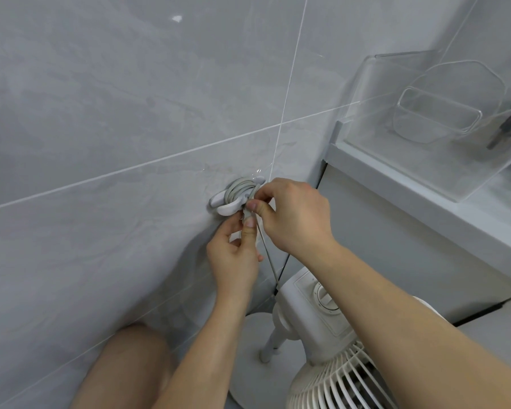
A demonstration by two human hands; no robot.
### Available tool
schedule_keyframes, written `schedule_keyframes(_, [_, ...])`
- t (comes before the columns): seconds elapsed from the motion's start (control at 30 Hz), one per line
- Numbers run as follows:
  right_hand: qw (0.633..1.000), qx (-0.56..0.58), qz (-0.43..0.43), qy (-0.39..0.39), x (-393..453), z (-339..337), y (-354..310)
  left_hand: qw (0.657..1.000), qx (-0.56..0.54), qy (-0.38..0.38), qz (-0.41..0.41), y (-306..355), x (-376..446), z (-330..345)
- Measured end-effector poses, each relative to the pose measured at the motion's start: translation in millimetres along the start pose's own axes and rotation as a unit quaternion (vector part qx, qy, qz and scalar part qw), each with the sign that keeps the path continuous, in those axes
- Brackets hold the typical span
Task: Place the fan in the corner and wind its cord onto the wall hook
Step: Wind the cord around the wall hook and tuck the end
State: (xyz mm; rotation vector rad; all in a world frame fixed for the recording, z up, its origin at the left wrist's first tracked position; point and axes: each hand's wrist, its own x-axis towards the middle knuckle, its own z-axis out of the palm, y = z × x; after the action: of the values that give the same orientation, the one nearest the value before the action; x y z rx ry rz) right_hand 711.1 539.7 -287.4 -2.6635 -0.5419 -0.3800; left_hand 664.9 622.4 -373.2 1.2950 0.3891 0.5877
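Standing in the corner below a white ledge [425, 199], the white pedestal fan [322, 314] has a control dial on top, and its grey cord [239, 190] is coiled in loops round a white wall hook [226, 206] on the grey tiled wall [101, 113]. Left hand [233, 255] pinches the cord's end just under the hook; right hand [292, 214] pinches it at the coil. No readable writing.

Left hand [233, 255]: bare, no glove, ring or watch; short trimmed nails on thumb and fingers. Right hand [295, 214]: bare, likewise unadorned, nails short. Both forearms behind hands: uncovered to frame edge, no sleeve or cuff visible. Knee [130, 364], below left forearm: bare, no trouser fabric seen.
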Motion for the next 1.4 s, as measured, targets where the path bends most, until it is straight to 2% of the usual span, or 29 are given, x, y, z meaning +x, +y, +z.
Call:
schedule_keyframes(0.17, [1.0, 0.025, 0.018, -0.005, 1.5, 0.5, 0.9, 1.0, 0.007, 0.021, 0.008, -0.9, -2.2, 1.5])
schedule_keyframes(0.33, [0.997, 0.063, -0.03, -0.029, 9.7, -4.3, 12.7, 0.998, 0.036, 0.039, 0.044, -3.1, 5.2, 0.2])
schedule_keyframes(0.5, [0.994, 0.084, -0.051, -0.057, 13.0, -4.6, 20.0, 0.998, 0.048, 0.001, 0.05, -1.7, 6.3, -2.7])
schedule_keyframes(0.67, [0.996, 0.072, -0.032, -0.041, 9.9, -3.1, 15.9, 1.0, 0.005, -0.021, -0.005, -0.7, 3.7, -1.4])
schedule_keyframes(0.83, [0.999, 0.028, -0.017, -0.019, 5.6, -3.9, 9.5, 0.999, -0.001, -0.03, -0.025, 0.8, 4.5, -2.2])
schedule_keyframes(1.0, [0.999, 0.011, -0.05, -0.003, 5.5, -4.3, 10.4, 0.995, 0.002, -0.095, -0.036, 4.2, 8.8, -9.4])
schedule_keyframes(1.1, [0.997, 0.042, -0.07, -0.017, 10.7, -5.2, 16.3, 0.986, -0.029, -0.147, -0.072, 9.0, 11.5, -15.2])
schedule_keyframes(1.23, [0.991, 0.089, -0.082, -0.064, 16.2, -6.6, 23.1, 0.984, -0.044, -0.135, -0.104, 10.0, 15.6, -21.6])
schedule_keyframes(1.4, [0.986, 0.139, -0.066, -0.06, 14.6, -3.0, 24.9, 0.963, -0.111, -0.175, -0.174, 11.7, 15.5, -15.3])
